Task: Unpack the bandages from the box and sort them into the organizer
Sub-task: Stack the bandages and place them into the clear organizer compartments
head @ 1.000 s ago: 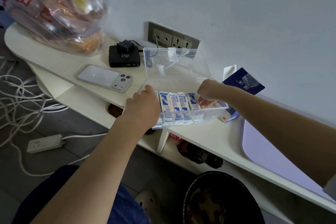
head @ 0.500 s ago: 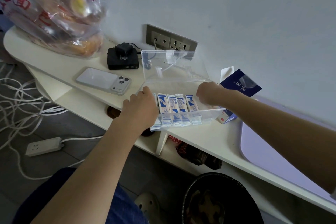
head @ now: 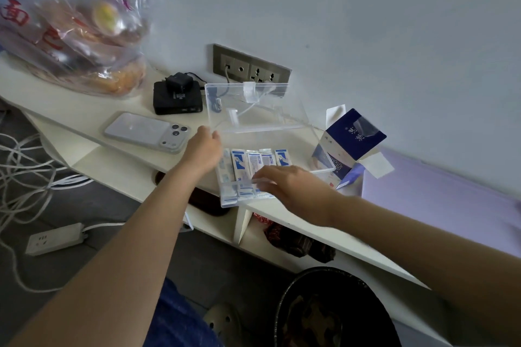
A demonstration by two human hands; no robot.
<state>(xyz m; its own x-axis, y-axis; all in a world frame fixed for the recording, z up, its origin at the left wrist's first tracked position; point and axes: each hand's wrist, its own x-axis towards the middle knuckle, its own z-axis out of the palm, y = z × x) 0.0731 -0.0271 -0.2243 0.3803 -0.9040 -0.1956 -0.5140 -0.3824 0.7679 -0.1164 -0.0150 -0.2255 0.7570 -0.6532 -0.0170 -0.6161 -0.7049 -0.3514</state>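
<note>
A white shelf [head: 84,118] is sitting against a grey wall. The clear organizer [head: 267,141] is lying open on it. The bandages [head: 239,163] are lying inside in a row, pointing long ways at the wall. The right hand [head: 284,182] is hovering flat right over them and seems to be holding nothing. The left hand [head: 203,149] is at the organizer's left side, and I cannot tell its grip. The box [head: 352,135] is standing just to the right.

Red Chinese characters 面 and 包 on the clear plastic bag [head: 70,45] far left of the organizer [head: 253,115], white characters on the dark blue box [head: 355,135] just right of it, blurred, blue print on the bandage wrappers [head: 239,162] inside, too small to read
</note>
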